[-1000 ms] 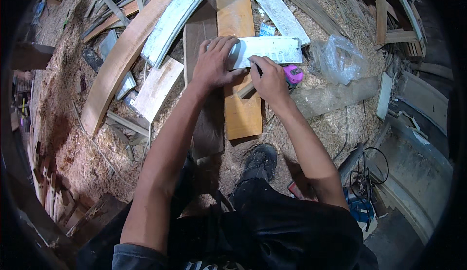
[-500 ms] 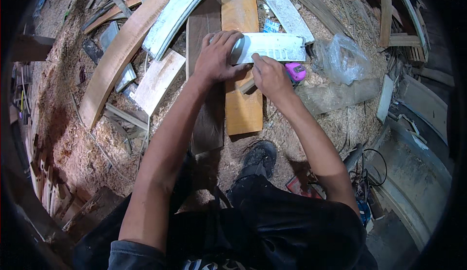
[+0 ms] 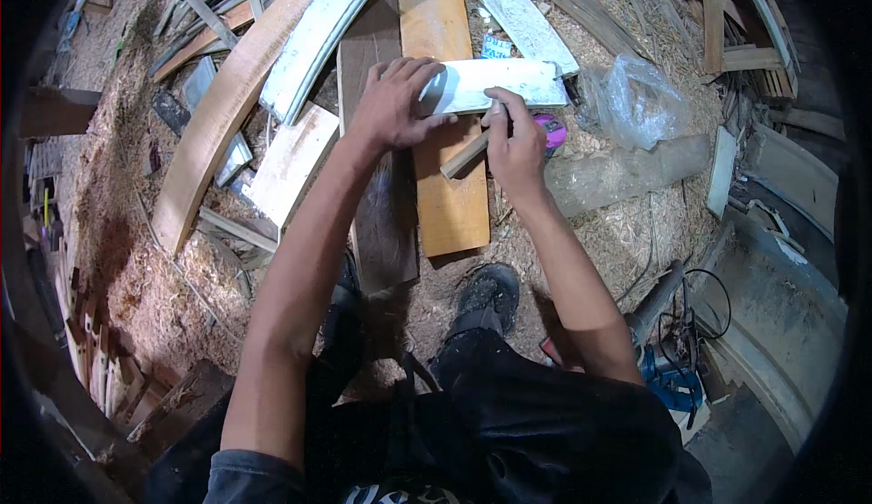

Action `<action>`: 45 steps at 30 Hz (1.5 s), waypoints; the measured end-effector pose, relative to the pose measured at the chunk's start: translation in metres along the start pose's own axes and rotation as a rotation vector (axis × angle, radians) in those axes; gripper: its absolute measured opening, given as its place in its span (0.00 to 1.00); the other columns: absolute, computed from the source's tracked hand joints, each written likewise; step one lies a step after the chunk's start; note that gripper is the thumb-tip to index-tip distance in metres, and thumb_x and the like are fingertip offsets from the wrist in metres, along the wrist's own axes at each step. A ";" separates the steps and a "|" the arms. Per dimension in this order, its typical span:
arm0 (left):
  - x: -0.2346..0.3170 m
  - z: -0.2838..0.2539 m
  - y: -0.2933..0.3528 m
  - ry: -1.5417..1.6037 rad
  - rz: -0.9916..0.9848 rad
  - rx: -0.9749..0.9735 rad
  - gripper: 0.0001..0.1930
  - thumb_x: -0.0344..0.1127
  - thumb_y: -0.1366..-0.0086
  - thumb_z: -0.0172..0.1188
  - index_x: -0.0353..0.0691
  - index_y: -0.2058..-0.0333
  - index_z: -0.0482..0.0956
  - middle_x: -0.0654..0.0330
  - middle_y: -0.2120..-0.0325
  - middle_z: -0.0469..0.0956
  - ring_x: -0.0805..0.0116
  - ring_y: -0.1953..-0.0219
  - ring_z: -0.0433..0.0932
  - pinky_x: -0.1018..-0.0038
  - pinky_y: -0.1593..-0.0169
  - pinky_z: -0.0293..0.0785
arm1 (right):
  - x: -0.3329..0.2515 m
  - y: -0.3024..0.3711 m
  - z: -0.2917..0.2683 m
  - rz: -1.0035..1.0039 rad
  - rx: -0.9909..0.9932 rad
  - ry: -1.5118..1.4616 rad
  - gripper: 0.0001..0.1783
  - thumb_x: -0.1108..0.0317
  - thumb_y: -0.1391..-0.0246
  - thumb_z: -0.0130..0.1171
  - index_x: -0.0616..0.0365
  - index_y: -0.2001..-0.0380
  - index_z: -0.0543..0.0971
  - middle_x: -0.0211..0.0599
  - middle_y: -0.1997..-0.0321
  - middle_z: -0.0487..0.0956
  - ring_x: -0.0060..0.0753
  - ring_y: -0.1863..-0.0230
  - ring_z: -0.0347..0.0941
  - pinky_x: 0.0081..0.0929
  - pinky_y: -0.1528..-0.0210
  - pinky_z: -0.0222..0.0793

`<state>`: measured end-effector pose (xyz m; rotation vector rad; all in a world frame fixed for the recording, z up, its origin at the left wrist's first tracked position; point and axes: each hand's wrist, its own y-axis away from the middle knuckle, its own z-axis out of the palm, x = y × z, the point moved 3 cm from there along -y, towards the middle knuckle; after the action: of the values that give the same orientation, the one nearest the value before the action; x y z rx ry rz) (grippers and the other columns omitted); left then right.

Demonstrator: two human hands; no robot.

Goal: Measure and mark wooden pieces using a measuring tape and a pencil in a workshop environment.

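A short white-painted board (image 3: 495,84) lies crosswise over a long orange-brown plank (image 3: 454,218). My left hand (image 3: 400,100) grips the board's left end, fingers over the top and thumb by the near edge. At the board's near edge, my right hand (image 3: 516,145) is closed in a pinch, index fingertip and thumb together. Whatever it pinches is too small to make out. Below the board a short wooden stick (image 3: 465,156) slants out, partly hidden by my right hand. Just right of that hand sits a pink tape measure (image 3: 551,132), partly covered.
A dark plank (image 3: 386,222) runs alongside the orange-brown one. Curved boards, one bare (image 3: 213,132) and one white-painted (image 3: 318,45), lie to the left. Clear crumpled plastic (image 3: 640,104) is at the right. A blue power tool (image 3: 670,384) with a cord sits lower right. Sawdust covers the ground.
My right hand has shifted slightly right, its fingers now pinched by the near edge instead of lying over the board. Grey marks seen on the board earlier no longer show. My left hand stays put.
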<state>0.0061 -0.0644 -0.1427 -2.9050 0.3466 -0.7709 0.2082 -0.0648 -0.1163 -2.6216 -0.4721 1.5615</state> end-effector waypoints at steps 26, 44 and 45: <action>0.003 -0.006 -0.006 -0.240 0.003 0.006 0.42 0.58 0.40 0.63 0.42 0.34 0.60 0.49 0.38 0.63 0.47 0.34 0.61 0.49 0.29 0.46 | 0.022 0.040 0.001 -0.099 -0.181 0.286 0.14 0.75 0.46 0.57 0.64 0.55 0.74 0.49 0.59 0.79 0.51 0.53 0.75 0.47 0.50 0.70; 0.042 0.024 -0.019 0.190 -0.033 0.217 0.26 0.34 0.41 0.67 0.35 0.45 0.72 0.42 0.40 0.67 0.45 0.40 0.68 0.57 0.37 0.65 | 0.061 0.014 -0.071 0.192 -0.029 0.375 0.39 0.67 0.47 0.67 0.68 0.36 0.61 0.62 0.44 0.73 0.60 0.43 0.72 0.44 0.40 0.68; 0.047 0.024 -0.018 0.184 -0.032 0.220 0.26 0.34 0.41 0.67 0.35 0.45 0.72 0.42 0.40 0.67 0.45 0.40 0.68 0.57 0.37 0.65 | 0.058 0.013 -0.075 0.270 -0.022 0.356 0.37 0.67 0.47 0.68 0.68 0.38 0.63 0.61 0.45 0.74 0.59 0.44 0.73 0.44 0.42 0.69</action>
<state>0.0608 -0.0576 -0.1384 -2.6478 0.2165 -1.0154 0.3015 -0.0520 -0.1320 -2.9909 -0.1155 1.1000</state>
